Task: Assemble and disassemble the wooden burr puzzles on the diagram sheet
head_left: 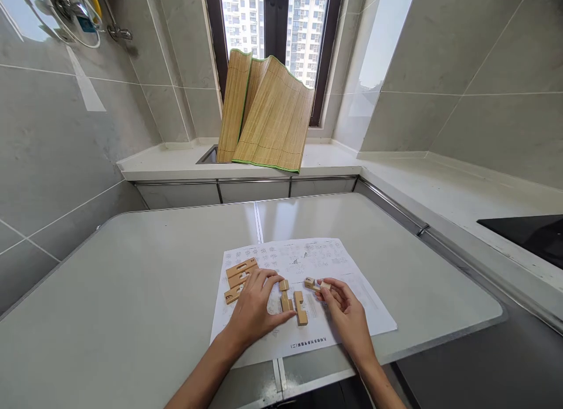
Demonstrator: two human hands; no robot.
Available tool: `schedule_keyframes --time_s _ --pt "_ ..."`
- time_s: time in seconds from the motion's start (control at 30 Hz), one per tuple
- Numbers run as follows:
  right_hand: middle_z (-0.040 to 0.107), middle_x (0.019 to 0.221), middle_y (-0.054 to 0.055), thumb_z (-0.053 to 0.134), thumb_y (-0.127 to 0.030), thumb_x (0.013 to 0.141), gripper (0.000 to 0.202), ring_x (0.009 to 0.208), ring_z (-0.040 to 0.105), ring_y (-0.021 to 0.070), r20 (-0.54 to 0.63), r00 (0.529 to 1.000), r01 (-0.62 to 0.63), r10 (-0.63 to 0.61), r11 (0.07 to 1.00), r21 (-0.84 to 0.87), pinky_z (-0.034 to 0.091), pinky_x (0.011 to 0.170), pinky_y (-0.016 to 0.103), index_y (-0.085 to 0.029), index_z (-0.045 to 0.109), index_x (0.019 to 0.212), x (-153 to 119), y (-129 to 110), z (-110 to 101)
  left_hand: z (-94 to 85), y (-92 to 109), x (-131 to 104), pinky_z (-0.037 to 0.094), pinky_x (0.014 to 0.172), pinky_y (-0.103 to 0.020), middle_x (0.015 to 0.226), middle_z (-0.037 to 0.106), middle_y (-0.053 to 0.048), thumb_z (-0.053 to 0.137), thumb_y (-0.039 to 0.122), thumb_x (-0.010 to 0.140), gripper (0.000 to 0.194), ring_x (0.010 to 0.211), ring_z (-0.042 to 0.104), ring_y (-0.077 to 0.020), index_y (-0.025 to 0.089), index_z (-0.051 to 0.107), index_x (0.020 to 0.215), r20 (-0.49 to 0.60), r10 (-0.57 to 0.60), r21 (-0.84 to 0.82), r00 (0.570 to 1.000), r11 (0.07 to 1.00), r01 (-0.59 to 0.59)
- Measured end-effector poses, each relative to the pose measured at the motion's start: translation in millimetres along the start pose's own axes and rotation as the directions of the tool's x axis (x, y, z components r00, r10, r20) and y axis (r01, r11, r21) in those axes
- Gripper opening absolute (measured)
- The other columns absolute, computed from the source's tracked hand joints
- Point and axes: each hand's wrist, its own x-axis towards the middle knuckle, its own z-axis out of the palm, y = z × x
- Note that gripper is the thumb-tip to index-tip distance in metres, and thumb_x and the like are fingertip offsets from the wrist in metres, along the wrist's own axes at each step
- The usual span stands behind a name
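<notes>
A printed paper sheet (308,256) lies on the white table. On its left part rest several notched wooden pieces (241,267), partly covered by my left hand (255,312). The thumb and fingers of that hand are spread around a light wooden block (285,297), touching or very near it. Just right of this block lies another notched block (301,308). My right hand (345,309) pinches a small notched wooden piece (310,283) by its right end, over the right half of the sheet.
The white folding table (153,291) has a metal seam down its middle. A bamboo mat (275,118) leans at the window on the counter (325,156). A black hob (532,233) sits at the right, and a shower fixture (70,10) hangs upper left.
</notes>
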Motion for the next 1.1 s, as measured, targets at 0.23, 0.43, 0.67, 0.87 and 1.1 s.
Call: schedule_keyframes --time_s 0.23,0.43,0.67,0.87,1.1 --pt "0.077 0.113 0.014 0.067 -0.058 0.088 0.049 0.108 0.073 0.0297 -0.007 0.999 0.049 -0.05 0.998 -0.042 0.058 0.094 0.041 -0.019 0.062 0.118 1.5 10.5 1.9 0.2 6.6 0.7 0.04 0.109 -0.058 0.14 0.052 -0.015 0.084 0.05 0.072 0.074 0.133 0.044 -0.0382 0.023 0.053 0.134 0.064 0.069 0.002 0.996 0.998 -0.07" --pt "0.078 0.109 0.014 0.067 -0.058 0.088 0.048 0.103 0.075 0.0294 -0.038 0.994 0.094 -0.098 0.992 -0.087 0.059 0.092 0.041 -0.018 0.064 0.115 1.7 7.0 2.1 13.2 19.3 5.0 0.033 0.113 -0.063 0.147 0.045 -0.015 0.089 0.053 0.064 0.073 0.139 0.034 -0.0422 0.024 0.06 0.124 0.092 0.079 0.003 0.993 0.997 -0.079" --pt "0.078 0.108 0.014 0.066 -0.062 0.087 0.051 0.104 0.074 0.0293 -0.055 0.995 0.082 -0.087 0.994 -0.076 0.059 0.091 0.04 -0.018 0.066 0.114 0.1 3.2 3.4 7.0 25.7 5.9 0.051 0.089 -0.04 0.102 0.057 -0.004 0.087 0.045 0.071 0.066 0.093 0.057 -0.0217 0.026 0.058 0.127 0.18 -0.066 -0.437 0.981 0.889 0.14" --pt "0.075 0.118 0.015 0.076 -0.059 0.081 0.055 0.104 0.074 0.0302 0.049 0.999 -0.015 0.006 0.983 0.181 0.057 0.097 0.045 -0.018 0.067 0.117 3.3 -12.2 -0.6 10.5 20.1 1.9 0.05 0.083 -0.032 0.075 0.047 0.007 0.081 0.036 0.079 0.069 0.067 0.049 -0.0102 0.023 0.044 0.136 0.226 -0.178 -0.741 0.958 0.607 0.288" --pt "0.077 0.085 0.008 0.078 -0.057 0.08 0.05 0.086 0.074 0.0269 0.166 0.986 -0.026 0.004 0.992 0.126 0.059 0.088 0.043 -0.018 0.073 0.111 -3.0 -34.9 3.7 6.2 23.1 2.4 0.053 0.086 -0.036 0.077 0.052 0.005 0.08 0.036 0.079 0.071 0.071 0.057 -0.0131 0.025 0.041 0.137 0.206 -0.188 -0.734 0.96 0.62 0.279"
